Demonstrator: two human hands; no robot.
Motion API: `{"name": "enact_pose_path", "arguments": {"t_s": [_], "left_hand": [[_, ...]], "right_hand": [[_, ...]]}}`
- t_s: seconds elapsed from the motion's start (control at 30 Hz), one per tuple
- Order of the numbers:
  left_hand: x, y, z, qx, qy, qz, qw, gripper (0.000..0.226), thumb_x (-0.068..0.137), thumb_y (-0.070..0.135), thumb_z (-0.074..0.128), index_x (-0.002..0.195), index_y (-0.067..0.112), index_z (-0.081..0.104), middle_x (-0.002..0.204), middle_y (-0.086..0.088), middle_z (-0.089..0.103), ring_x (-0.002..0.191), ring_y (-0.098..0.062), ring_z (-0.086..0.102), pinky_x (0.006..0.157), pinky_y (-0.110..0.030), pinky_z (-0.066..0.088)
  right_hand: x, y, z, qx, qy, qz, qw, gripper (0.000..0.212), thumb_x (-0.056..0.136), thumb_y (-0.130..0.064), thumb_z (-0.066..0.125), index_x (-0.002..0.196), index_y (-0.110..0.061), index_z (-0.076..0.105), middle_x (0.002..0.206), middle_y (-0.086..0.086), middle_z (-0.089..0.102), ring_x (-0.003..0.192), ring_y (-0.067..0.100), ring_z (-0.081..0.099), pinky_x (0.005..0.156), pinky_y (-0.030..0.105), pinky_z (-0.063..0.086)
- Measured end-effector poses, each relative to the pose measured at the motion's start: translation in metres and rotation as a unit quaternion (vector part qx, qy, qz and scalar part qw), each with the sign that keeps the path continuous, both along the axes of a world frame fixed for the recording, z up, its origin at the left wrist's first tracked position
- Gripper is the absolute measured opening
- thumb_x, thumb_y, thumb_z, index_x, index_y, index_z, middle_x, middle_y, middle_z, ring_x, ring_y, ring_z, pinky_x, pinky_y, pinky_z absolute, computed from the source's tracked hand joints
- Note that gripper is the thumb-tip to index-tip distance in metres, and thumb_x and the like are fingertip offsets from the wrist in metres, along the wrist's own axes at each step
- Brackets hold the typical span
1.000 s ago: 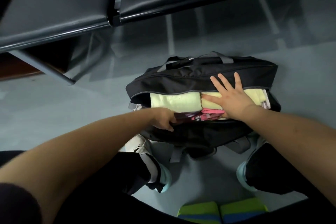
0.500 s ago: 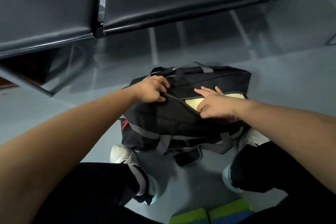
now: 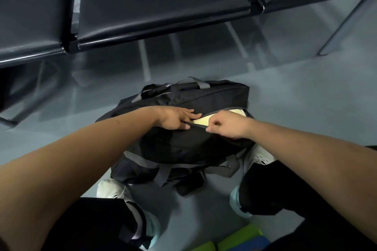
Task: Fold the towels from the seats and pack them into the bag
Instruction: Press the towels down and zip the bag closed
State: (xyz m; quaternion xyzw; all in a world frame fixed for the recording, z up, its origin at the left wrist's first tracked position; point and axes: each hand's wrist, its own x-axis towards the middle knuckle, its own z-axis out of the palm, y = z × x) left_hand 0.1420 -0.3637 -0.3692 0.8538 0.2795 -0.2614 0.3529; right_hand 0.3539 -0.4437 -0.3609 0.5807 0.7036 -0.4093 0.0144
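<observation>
Your left hand (image 3: pixel 175 119) lies across the top of the bag (image 3: pixel 183 144). Its fingers are stretched over the far flap and the thumb is tucked against the near edge, so the seam is pinched between them. In my judgement this grip anchors the cloth so that the zip (image 3: pixel 197 125) can run without bunching.

Your right hand (image 3: pixel 227 124) has its fingers curled tight, clamped at the point where the closed stretch of zip ends. The pull itself is hidden under the fingertips.

A pale yellow towel (image 3: pixel 201 122) is inside the bag and shows only through the remaining gap. The bag stands on the floor (image 3: pixel 306 112) in front of the seats (image 3: pixel 163 6). Packing appears complete, with closing now in hand. Risk noted: towel cloth near the teeth may snag.
</observation>
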Motion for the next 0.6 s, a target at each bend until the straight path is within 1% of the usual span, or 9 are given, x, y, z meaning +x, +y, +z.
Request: {"name": "enact_pose_path", "arguments": {"t_s": [0.03,0.1,0.17,0.23,0.33,0.4,0.47,0.53,0.6], "left_hand": [[0.001,0.001,0.0,-0.001,0.002,0.001,1.0,0.041,0.106,0.021,0.046,0.147,0.017,0.048,0.165,0.014,0.016,0.154,-0.008,0.003,0.125,-0.033,0.002],[0.0,0.003,-0.001,-0.005,0.0,0.012,1.0,0.039,0.107,0.019,0.045,0.145,0.015,0.051,0.165,0.014,0.019,0.154,-0.007,0.004,0.126,-0.034,0.003],[-0.002,0.004,-0.006,-0.009,-0.007,0.032,0.999,0.036,0.107,0.018,0.045,0.141,0.013,0.056,0.164,0.015,0.021,0.153,-0.004,0.006,0.126,-0.032,0.004],[-0.004,0.003,-0.009,-0.019,-0.013,0.049,0.999,0.037,0.107,0.018,0.044,0.143,0.015,0.054,0.164,0.014,0.023,0.152,-0.003,0.008,0.123,-0.025,0.004],[-0.006,0.006,-0.01,-0.027,-0.022,0.073,0.997,0.041,0.107,0.016,0.045,0.148,0.018,0.049,0.161,0.015,0.027,0.15,-0.001,0.013,0.117,-0.015,0.006],[-0.011,0.01,-0.007,-0.031,-0.018,0.093,0.995,0.041,0.107,0.015,0.044,0.148,0.018,0.049,0.156,0.02,0.029,0.145,0.004,0.017,0.114,-0.012,0.008],[-0.017,0.011,-0.007,-0.026,-0.008,0.099,0.995,0.04,0.106,0.014,0.045,0.146,0.018,0.051,0.157,0.019,0.029,0.146,0.002,0.019,0.118,-0.016,0.009],[-0.022,0.008,-0.01,-0.02,-0.001,0.087,0.996,0.039,0.106,0.013,0.046,0.144,0.015,0.054,0.16,0.014,0.031,0.15,-0.004,0.019,0.122,-0.021,0.01],[-0.024,0.004,-0.014,-0.02,0.002,0.082,0.996,0.039,0.105,0.012,0.047,0.144,0.015,0.053,0.161,0.013,0.031,0.151,-0.006,0.019,0.123,-0.022,0.011]], "right_hand": [[0.005,-0.001,-0.001,-0.014,-0.015,0.018,1.0,0.027,0.094,-0.031,0.069,0.071,-0.024,0.056,0.072,-0.005,0.057,0.066,0.009,0.05,0.067,0.032,0.041],[0.016,-0.004,-0.001,-0.033,-0.053,0.055,0.997,0.029,0.091,-0.028,0.07,0.071,-0.028,0.048,0.069,-0.01,0.048,0.066,0.005,0.045,0.064,0.029,0.036],[0.024,-0.002,0.0,-0.06,-0.095,0.089,0.99,0.031,0.092,-0.025,0.069,0.069,-0.025,0.047,0.069,-0.009,0.047,0.071,0.013,0.047,0.064,0.031,0.035],[0.029,0.008,0.006,-0.078,-0.144,0.127,0.978,0.037,0.095,-0.027,0.067,0.066,-0.017,0.047,0.066,-0.003,0.047,0.072,0.02,0.047,0.062,0.032,0.033],[0.031,0.03,0.034,-0.005,-0.131,0.117,0.984,0.033,0.097,-0.033,0.064,0.07,-0.016,0.056,0.065,-0.002,0.054,0.068,0.019,0.052,0.063,0.03,0.037],[0.035,0.04,0.044,0.03,-0.088,0.082,0.992,0.03,0.097,-0.034,0.065,0.072,-0.018,0.057,0.06,-0.007,0.057,0.059,0.008,0.053,0.06,0.028,0.04],[0.048,0.038,0.035,-0.019,-0.075,0.078,0.994,0.029,0.094,-0.03,0.069,0.07,-0.019,0.056,0.058,-0.008,0.056,0.05,0.004,0.052,0.06,0.027,0.043],[0.066,0.028,0.015,-0.105,-0.15,0.12,0.976,0.033,0.091,-0.026,0.073,0.068,-0.019,0.052,0.067,-0.003,0.054,0.063,0.014,0.052,0.065,0.03,0.041],[0.082,0.021,0.004,-0.135,-0.198,0.141,0.961,0.039,0.091,-0.017,0.072,0.065,-0.017,0.043,0.067,-0.001,0.045,0.067,0.017,0.043,0.062,0.03,0.035]]}}
